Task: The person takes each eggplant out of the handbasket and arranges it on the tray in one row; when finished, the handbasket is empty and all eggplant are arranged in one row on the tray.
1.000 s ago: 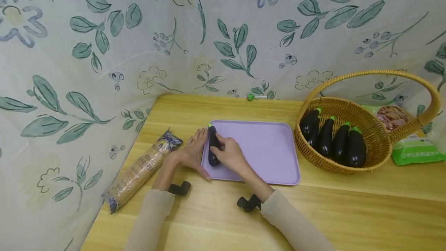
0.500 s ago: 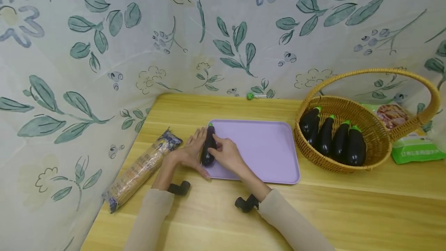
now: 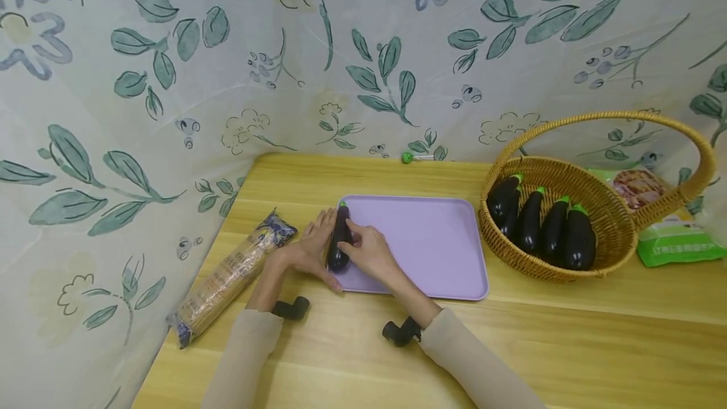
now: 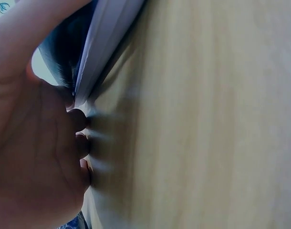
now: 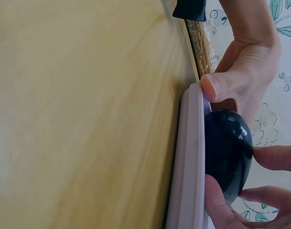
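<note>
A dark eggplant [image 3: 339, 252] with a green stem end lies lengthwise along the left edge of the lilac tray [image 3: 427, 246]. My right hand [image 3: 370, 250] holds it from the right side, thumb and fingertips against its skin. In the right wrist view, the eggplant's rounded end [image 5: 226, 150] sits between the fingers and the tray. My left hand [image 3: 309, 252] is spread at the tray's left edge, thumb at the near corner and fingers along the outer side. In the left wrist view, the left fingertips [image 4: 78, 120] are down by the tray rim [image 4: 100, 47].
A wicker basket [image 3: 613, 251] with a tall handle holds several eggplants, right of the tray. Behind it leans a green food bag [image 3: 676, 242]. A long packet of noodles [image 3: 233, 279] lies at the left. A green lollipop [image 3: 407, 157] lies at the back edge.
The eggplant has shifted slightly left with my right hand, up against the tray's left edge beside my left hand. During the last half second almost nothing has moved.
</note>
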`<state>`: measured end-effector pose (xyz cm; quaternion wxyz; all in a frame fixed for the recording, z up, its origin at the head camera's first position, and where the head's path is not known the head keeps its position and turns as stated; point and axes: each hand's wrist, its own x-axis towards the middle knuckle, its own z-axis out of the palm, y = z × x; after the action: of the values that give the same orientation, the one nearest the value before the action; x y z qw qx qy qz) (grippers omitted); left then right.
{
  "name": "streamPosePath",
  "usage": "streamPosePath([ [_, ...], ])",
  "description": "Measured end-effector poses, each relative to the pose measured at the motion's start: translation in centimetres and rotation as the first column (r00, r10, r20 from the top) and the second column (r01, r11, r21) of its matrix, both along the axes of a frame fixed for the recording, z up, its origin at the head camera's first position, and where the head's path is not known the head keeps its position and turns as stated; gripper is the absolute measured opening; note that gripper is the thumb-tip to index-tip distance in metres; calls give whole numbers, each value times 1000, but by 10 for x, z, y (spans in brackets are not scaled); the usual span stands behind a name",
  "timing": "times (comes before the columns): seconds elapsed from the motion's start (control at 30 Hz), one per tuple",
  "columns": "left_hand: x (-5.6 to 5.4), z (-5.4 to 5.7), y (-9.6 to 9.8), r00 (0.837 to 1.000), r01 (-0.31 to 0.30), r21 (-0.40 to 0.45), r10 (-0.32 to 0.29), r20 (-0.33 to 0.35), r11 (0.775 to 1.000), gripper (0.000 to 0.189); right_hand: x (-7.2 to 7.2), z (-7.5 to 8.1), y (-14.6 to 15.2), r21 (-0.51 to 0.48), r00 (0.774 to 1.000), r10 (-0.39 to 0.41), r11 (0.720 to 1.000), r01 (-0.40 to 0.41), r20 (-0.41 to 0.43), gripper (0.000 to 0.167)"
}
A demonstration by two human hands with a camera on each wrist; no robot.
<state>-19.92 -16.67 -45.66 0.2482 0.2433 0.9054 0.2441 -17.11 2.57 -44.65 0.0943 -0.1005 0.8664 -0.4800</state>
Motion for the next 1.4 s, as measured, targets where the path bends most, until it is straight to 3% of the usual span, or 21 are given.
streamPosePath([
  [0.23,-1,-2,0,1000,1,-7,-1,10,1000,164,0,3,3,10,1000,16,1000,-16,22,64],
  [0.47,-6,-13,-4,1000,-3,-8,3,8,1000,171,1,17,19,46,998,55,997,-57,36,66],
  [0.63,-3,-5,-1,1000,-8,6,8,2,1000,169,4,35,43,55,994,100,993,-102,39,65],
  [0.8,-1,-1,1,1000,-2,12,2,-12,1000,166,8,56,81,65,982,188,980,-189,13,65],
  [0.97,-4,-8,-3,1000,7,25,-7,-13,1000,171,12,76,127,104,977,215,971,-214,3,62],
  [1.13,-6,-18,-6,1000,1,23,0,-27,1000,176,15,90,175,162,979,202,966,-201,9,56],
  [1.4,-8,-21,-6,1000,-6,27,7,-20,1000,175,19,109,245,200,995,81,976,-91,59,52],
])
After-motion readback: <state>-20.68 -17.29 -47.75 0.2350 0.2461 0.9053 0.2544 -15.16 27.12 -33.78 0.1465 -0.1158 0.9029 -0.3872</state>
